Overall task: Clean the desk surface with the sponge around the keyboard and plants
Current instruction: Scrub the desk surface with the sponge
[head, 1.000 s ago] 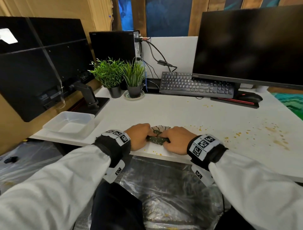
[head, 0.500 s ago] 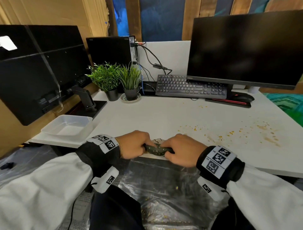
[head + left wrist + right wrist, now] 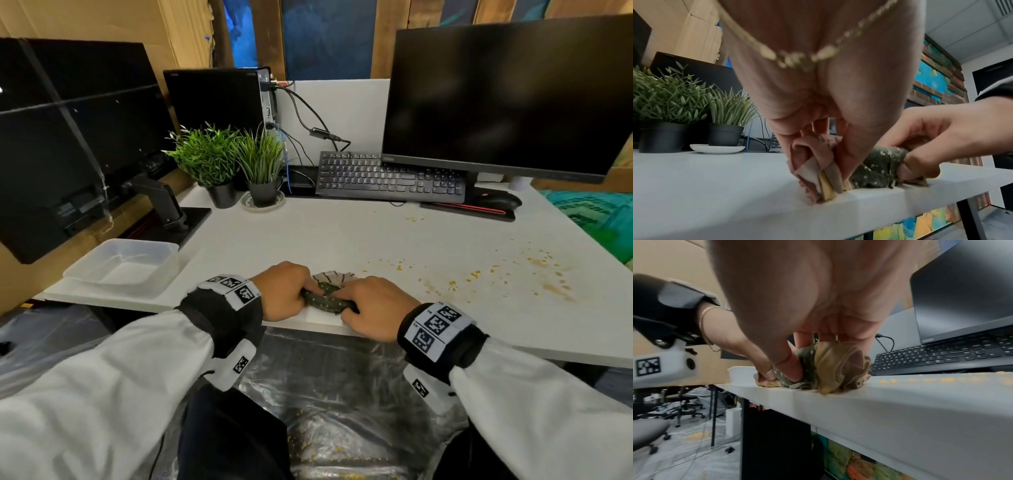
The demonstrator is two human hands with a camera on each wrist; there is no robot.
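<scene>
Your white desk (image 3: 308,236) is carrying yellow crumbs (image 3: 479,274) scattered toward 2 o'clock of your hands, a clear plastic tub (image 3: 123,263) at 9 o'clock, and two potted plants (image 3: 236,161) at 11 o'clock with the black keyboard (image 3: 390,178) at 1 o'clock, tucked partly under the big dark monitor (image 3: 507,92). A second screen (image 3: 68,137) is leaning in from the far left, and plastic sheeting (image 3: 329,394) is lying under the desk edge. You are gripping the sponge (image 3: 325,298) at the near edge of the desk, your left hand (image 3: 284,291) and right hand (image 3: 373,305) both curled tight on it, one at each end. From the head view only its dark speckled face is showing; your left wrist view is revealing folded pink and yellow layers (image 3: 824,175) pinched under your fingers, and your right wrist view is showing a tan, crumpled end (image 3: 840,365) pressing on the desk lip, plus office chairs (image 3: 651,431) on the floor beyond.
</scene>
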